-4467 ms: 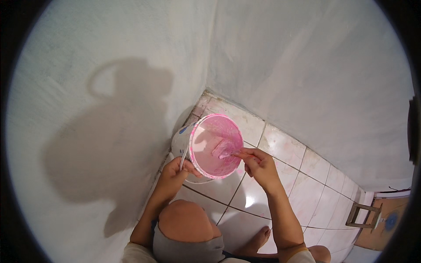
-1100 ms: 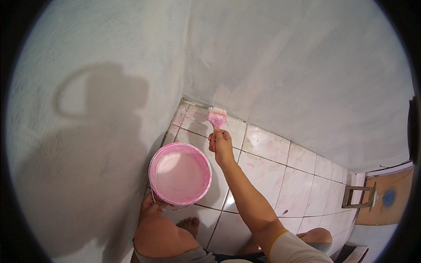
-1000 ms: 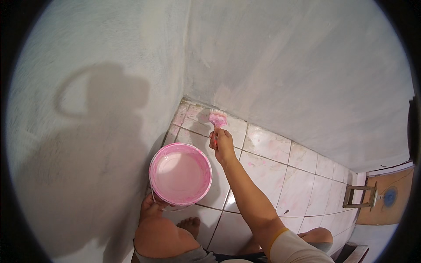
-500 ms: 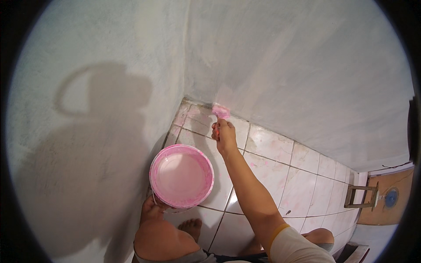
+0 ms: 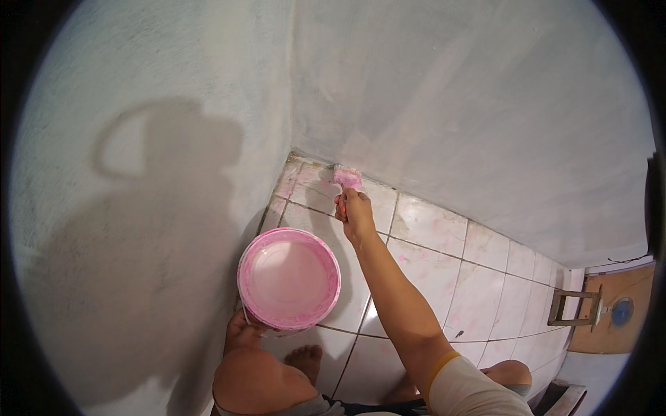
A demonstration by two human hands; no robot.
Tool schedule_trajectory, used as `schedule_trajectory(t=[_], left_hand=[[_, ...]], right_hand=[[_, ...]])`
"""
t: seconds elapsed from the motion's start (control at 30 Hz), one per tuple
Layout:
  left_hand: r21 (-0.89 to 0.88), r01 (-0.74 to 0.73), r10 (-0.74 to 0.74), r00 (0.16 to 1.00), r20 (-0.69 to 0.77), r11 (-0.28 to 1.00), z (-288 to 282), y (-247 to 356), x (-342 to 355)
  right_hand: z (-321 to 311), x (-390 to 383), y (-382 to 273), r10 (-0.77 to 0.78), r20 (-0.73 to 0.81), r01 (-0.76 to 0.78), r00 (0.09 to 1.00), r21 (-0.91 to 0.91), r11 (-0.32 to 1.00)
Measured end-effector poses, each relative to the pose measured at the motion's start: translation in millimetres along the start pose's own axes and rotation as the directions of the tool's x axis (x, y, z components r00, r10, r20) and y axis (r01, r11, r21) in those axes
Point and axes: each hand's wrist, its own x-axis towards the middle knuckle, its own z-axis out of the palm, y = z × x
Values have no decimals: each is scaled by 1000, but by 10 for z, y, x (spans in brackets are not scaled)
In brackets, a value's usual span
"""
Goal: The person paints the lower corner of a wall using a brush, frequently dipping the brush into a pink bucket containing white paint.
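Observation:
My right hand (image 5: pixel 355 213) grips a brush by its handle; the pink-smeared brush head (image 5: pixel 347 177) is at the foot of the back wall (image 5: pixel 458 118), near the corner, its bristle tips touching or very close to it. Below and left of that hand, a white bucket with a pink-smeared rim (image 5: pixel 326 256) holds pale pink liquid (image 5: pixel 284 274), probably paint. My left hand (image 5: pixel 243 333) grips the bucket low on its near left side, by the wire handle; its fingers are partly hidden under the bucket.
A shadowed wall (image 5: pixel 125 263) rises at the left. White floor tiles (image 5: pixel 427 229) carry pink smudges. My bare foot (image 5: pixel 304 357) and knees frame the bucket. At the far right stand a small wooden stool (image 5: pixel 557 308) and a brown panel (image 5: pixel 623 336) with a blue round patch.
Since 4.5 seconds ago the brush has left the bucket for the wall's foot, and the bucket sits lower left, less tilted. In the last second the brush has risen slightly.

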Motion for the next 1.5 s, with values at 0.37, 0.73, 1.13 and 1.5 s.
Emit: schedule_trajectory(t=[0.37,0.73,1.13,1.5], left_hand=[[-18,-3,3,1000,-5,1000,-62,-67,26],[-14,-13,13,1000,-24,1000,137,-36,2],[-13,-63,64,995,79,998,23,-127,37],[-28,-16,14,997,-71,999,-65,-135,48]], right_hand=[[-49,-222,-107,-12,-29,13,1000,46,999],[813,-1552,-1778,-439,145,436,887,52,898],[243,-1367,-1036,-205,90,209,975,-30,978],[150,129,-177,170,45,-172,984,41,984]])
